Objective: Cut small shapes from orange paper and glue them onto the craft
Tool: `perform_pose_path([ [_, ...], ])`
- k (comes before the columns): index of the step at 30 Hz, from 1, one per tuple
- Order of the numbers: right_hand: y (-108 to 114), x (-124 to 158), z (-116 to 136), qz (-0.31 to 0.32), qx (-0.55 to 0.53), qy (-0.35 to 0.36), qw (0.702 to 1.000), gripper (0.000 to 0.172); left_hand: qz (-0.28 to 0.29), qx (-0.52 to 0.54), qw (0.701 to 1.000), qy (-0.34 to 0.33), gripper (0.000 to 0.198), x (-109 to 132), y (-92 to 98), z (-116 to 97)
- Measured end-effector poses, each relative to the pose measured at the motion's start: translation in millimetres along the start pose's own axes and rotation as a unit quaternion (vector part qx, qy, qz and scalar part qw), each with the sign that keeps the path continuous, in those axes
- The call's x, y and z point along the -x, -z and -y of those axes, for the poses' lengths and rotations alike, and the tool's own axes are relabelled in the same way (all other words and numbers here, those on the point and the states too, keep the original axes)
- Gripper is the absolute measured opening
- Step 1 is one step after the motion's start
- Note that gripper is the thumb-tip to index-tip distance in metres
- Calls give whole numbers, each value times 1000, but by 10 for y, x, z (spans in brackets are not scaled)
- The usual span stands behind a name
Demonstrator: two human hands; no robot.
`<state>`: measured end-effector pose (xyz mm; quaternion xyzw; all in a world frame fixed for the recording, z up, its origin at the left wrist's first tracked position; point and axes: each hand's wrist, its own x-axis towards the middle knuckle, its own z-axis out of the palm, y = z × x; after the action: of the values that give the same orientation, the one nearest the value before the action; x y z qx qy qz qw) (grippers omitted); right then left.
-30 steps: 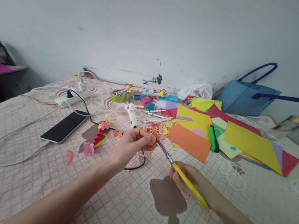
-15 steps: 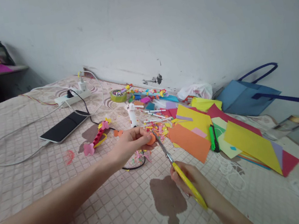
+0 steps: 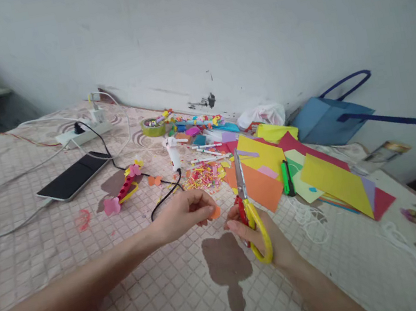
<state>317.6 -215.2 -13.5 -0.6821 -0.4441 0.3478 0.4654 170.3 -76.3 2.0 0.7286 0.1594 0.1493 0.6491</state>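
Observation:
Between the thumb and fingers of my left hand (image 3: pixel 190 211) is a small orange paper piece (image 3: pixel 215 212), its edge showing at the fingertips. My right hand (image 3: pixel 264 231) is closed around scissors (image 3: pixel 241 182) with yellow and red handles; their blades point up and away, apart from the paper. Beyond my left hand lies a heap of tiny coloured paper scraps (image 3: pixel 206 176). A white glue gun (image 3: pixel 173 153) stands behind it, its black cord curving past my left hand. An orange paper bow shape (image 3: pixel 154 180) rests to the left.
Coloured paper sheets (image 3: pixel 264 188) and a green box cutter (image 3: pixel 287 178) lie at right, near white string (image 3: pixel 310 218). A blue bag (image 3: pixel 333 120) leans against the wall. At left are a phone (image 3: pixel 74 177), a power strip (image 3: pixel 83 133) and a red tube with pink paper flowers (image 3: pixel 124 190).
Both hands have drawn apart from each other. The scissors have come away from the orange paper and turned upright. My left hand has lowered toward me, and the view has shifted right.

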Motion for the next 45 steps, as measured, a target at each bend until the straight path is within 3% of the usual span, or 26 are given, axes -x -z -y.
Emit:
perform_pose_path([
  [8, -71, 4, 4, 0, -36, 19, 999, 15, 23, -93, 995, -10, 14, 95, -178, 20],
  [12, -88, 4, -16, -18, -90, -3, 996, 17, 23, -17, 1000, 0, 19, 80, -217, 84],
  [16, -95, 5, -35, -35, -116, 6, 993, 23, 21, 59, 996, 65, 24, 44, -225, 122],
  [20, -91, 22, -56, -13, -83, 16, 996, 28, -38, 130, 987, 83, 24, 2, -143, 93],
  [27, -60, 50, 2, 37, 35, 17, 999, 34, -120, 172, 977, 35, 22, -53, 106, -23],
  [33, -41, 42, 60, 54, 90, 3, 995, 28, -123, 197, 973, -2, 22, -48, 163, -83],
  [39, -25, 39, 26, 77, 124, 27, 989, 19, -115, 194, 974, 12, 22, -50, 189, -84],
  [45, -26, 43, 32, 74, 122, 18, 990, 23, -114, 199, 973, 12, 22, -47, 179, -90],
])
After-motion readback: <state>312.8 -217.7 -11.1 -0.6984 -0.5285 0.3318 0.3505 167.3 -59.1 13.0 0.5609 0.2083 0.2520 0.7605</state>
